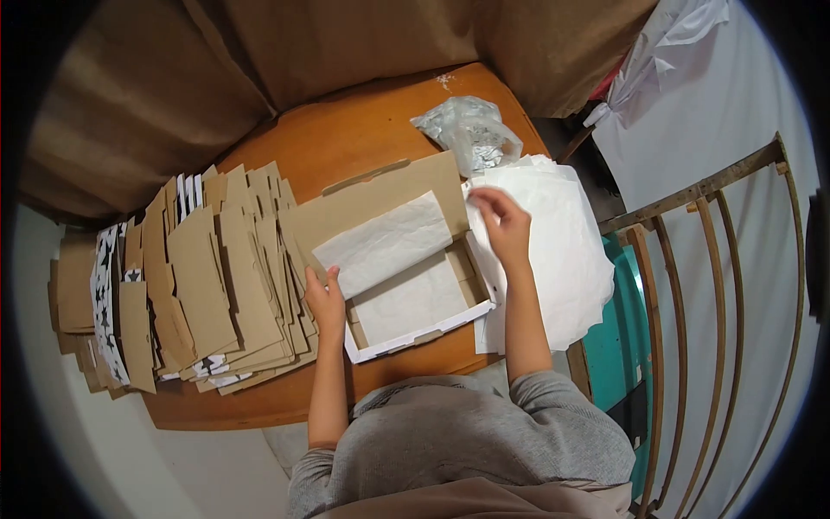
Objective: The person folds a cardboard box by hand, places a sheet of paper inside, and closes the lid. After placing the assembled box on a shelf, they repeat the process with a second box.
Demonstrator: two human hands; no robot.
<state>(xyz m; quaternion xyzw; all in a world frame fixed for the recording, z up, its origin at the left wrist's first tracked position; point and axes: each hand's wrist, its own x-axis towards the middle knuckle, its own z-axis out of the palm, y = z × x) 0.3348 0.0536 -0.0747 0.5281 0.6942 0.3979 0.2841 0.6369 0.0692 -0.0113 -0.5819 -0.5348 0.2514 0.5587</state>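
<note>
An open cardboard box (425,330) with a raised brown lid (380,201) stands before me. White paper (385,246) lies folded up against the lid, and more white paper (406,303) covers the box's bottom. At the box's left edge is my left hand (325,298), its thumb raised and its fingers partly hidden by the box side. My right hand (501,223) is right of the lid, over a stack of white sheets (558,251), with thumb and fingertips pressed together. Whatever lies between those fingertips is too small to make out.
Flattened cardboard boxes (203,277), some with black stars, are stacked on the left of the orange table (346,121). A clear plastic bag (474,130) with silvery contents lies behind the sheets. A wooden rack (705,225) and a teal object (616,346) are at right.
</note>
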